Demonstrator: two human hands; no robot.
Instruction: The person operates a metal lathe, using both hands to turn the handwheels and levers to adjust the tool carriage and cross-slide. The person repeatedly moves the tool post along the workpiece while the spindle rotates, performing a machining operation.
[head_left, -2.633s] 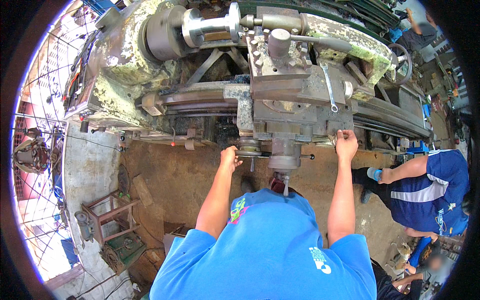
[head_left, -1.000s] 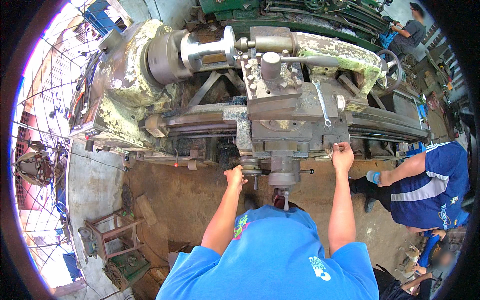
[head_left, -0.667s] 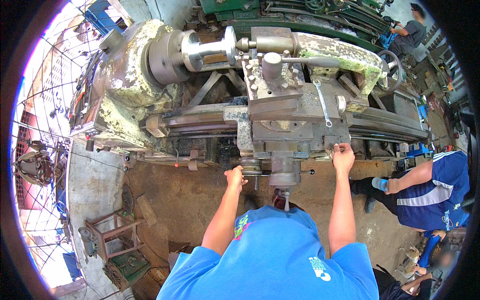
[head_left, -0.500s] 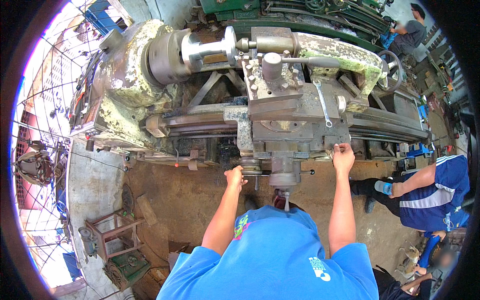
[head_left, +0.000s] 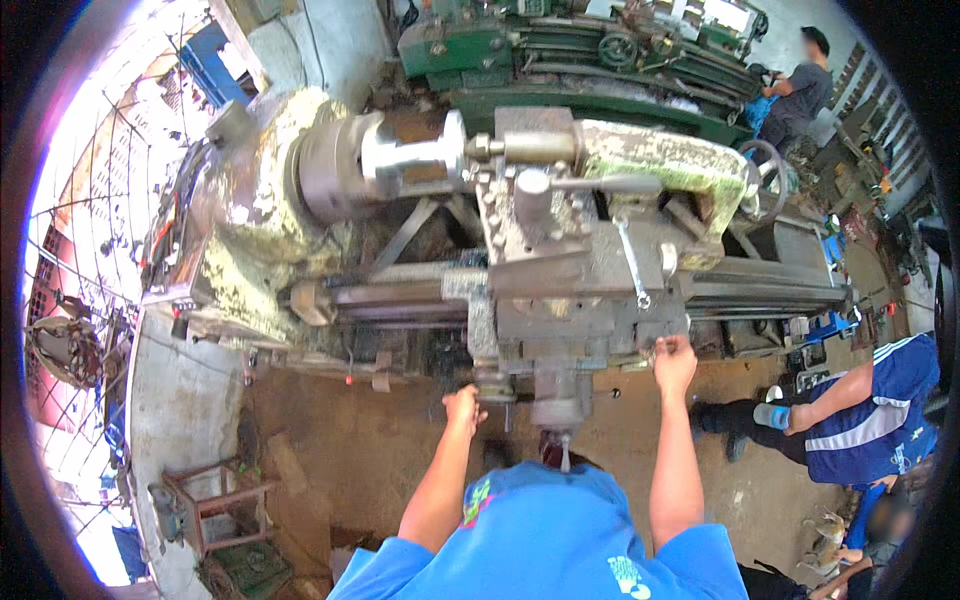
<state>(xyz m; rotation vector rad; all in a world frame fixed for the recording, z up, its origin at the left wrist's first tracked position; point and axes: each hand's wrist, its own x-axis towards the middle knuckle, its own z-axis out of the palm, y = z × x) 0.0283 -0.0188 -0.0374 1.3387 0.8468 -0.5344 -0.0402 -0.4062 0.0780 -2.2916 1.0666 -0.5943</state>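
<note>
A worn metal lathe stands before me. Its chuck (head_left: 332,168) and tailstock (head_left: 655,158) hold a shiny spool-shaped metal workpiece (head_left: 412,158) between them. My left hand (head_left: 462,410) is closed at the left rim of the carriage handwheel (head_left: 493,385), fingers curled. At the front right corner of the compound slide (head_left: 570,270), my right hand (head_left: 675,365) pinches a small handle, mostly hidden by the fingers. The tool post (head_left: 533,200), with its long clamping lever, stands near the workpiece. A combination wrench (head_left: 633,265) lies on the slide.
Behind is a green lathe (head_left: 600,60), with a person (head_left: 800,90) beside it. At my right a person in a navy shirt (head_left: 875,410) holds a light-blue object (head_left: 770,415). A wooden stool frame (head_left: 225,505) stands lower left. The tailstock handwheel (head_left: 765,180) sticks out at right.
The whole view has shifted, so the lathe and both hands sit lower in the picture. Each hand keeps its place at the machine. The wrench still lies on the slide.
</note>
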